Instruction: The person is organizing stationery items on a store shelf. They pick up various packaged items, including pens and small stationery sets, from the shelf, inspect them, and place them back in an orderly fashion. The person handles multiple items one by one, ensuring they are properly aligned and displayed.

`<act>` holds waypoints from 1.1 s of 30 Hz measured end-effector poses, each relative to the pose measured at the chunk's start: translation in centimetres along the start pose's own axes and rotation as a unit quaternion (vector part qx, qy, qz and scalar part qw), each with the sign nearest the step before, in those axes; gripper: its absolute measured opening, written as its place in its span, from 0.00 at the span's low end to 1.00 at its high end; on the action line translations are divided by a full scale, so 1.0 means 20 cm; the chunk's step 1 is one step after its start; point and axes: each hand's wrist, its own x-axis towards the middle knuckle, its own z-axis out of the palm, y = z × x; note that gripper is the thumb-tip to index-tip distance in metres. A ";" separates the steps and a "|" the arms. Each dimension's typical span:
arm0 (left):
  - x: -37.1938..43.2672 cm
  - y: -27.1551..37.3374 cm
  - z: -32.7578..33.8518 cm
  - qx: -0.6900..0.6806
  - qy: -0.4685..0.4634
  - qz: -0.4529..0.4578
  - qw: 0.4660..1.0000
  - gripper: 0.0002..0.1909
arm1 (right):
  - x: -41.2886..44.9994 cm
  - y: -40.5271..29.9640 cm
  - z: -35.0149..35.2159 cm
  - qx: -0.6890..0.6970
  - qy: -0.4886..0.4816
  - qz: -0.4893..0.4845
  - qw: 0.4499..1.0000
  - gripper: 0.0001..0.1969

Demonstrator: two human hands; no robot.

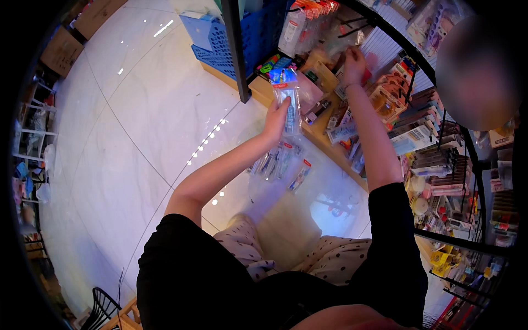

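My left hand grips a clear plastic packet with a shiny blue header; its thumb lies across the front. Higher up, my right hand reaches in among black display hooks of the rack. Its fingers are bent close together, and whether they hold anything cannot be made out. Left of that hand hang several clear packets with red and orange tops. Below my left hand, more clear packets lie on the tiled floor, with a single red-topped packet beside them.
A wooden shelf base carries loose packaged goods under the hooks. The rack's black post stands before a blue perforated plastic basket. Densely hung goods line the right side. Cardboard boxes sit at far left.
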 end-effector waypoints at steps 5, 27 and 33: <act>-0.01 0.01 0.02 0.063 0.043 0.021 0.997 0.15 | -0.24 -0.27 0.03 0.066 -0.063 0.065 0.994 0.13; 0.22 0.32 0.19 0.054 -0.024 -0.160 0.985 0.23 | -0.31 -0.59 0.04 0.223 -0.070 0.061 0.970 0.12; 0.51 0.36 -0.08 0.070 -0.109 -0.218 0.967 0.20 | -0.40 -0.56 0.06 0.156 -0.069 0.008 0.985 0.18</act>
